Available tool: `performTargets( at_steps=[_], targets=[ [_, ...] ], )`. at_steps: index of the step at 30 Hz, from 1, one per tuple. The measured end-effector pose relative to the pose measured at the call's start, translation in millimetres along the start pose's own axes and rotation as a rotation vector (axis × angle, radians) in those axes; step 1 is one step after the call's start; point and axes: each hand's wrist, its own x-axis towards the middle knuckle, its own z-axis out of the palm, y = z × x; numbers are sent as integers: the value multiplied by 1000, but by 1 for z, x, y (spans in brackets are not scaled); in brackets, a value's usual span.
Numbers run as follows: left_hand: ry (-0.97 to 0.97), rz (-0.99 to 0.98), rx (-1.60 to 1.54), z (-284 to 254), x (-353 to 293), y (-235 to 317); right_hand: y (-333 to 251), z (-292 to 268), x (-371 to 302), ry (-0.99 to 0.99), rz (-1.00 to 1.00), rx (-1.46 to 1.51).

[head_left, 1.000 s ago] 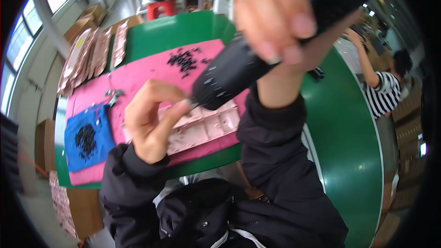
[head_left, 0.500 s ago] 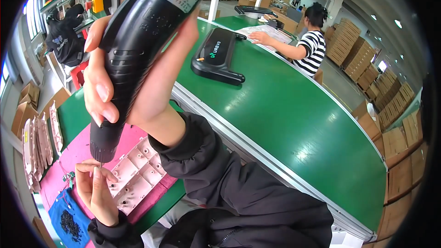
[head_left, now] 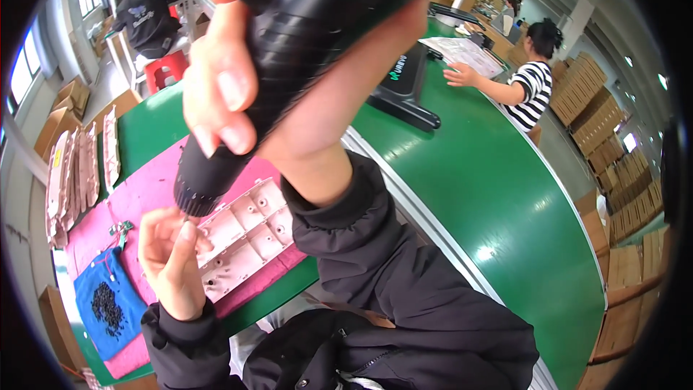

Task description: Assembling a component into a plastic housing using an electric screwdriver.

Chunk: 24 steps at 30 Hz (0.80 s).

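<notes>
My right hand (head_left: 227,83) is wrapped round the thick body of a black electric screwdriver (head_left: 310,47), which slants down to the left. Its ribbed nose ends just over the fingertips of my left hand (head_left: 173,260). There my left thumb and finger are pinched together at the thin bit; whatever small piece sits between them is too small to make out. Partly behind my left hand lies a pale pink plastic shell (head_left: 249,235), with ribbed compartments and screw posts facing up. It rests on a pink mat (head_left: 148,191).
On the left, a blue cloth (head_left: 130,325) carries a heap of small black screws (head_left: 108,307), with a small circuit board (head_left: 121,230) above it. Several pink shells (head_left: 76,173) stand farther left. A black device (head_left: 404,94) and a co-worker (head_left: 530,79) are across the green table (head_left: 498,195).
The whole view has shifted, so table and shell appear farther right. The screwdriver leans over more, its nose still at my pinched left fingers. The co-worker's hand remains by the papers.
</notes>
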Motion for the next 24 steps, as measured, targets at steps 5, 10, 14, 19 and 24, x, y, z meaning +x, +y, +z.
performTargets(
  at_steps=[5, 10, 14, 19, 24],
  targets=[
    [48, -37, -52, -10, -5, 4, 12, 8, 2, -26, -3, -3],
    [62, -31, 31, -14, -7, 16, 16, 14, 2, -53, -19, -28],
    [111, -57, 78, -14, -6, 23, 18, 20, 6, -69, -37, -54],
    [56, -108, -80, -20, -10, 24, 16, 20, 9, -104, -55, -66],
    [33, -196, -317, -30, -16, 25, 16, 21, 8, -149, -53, -54]
  ],
)
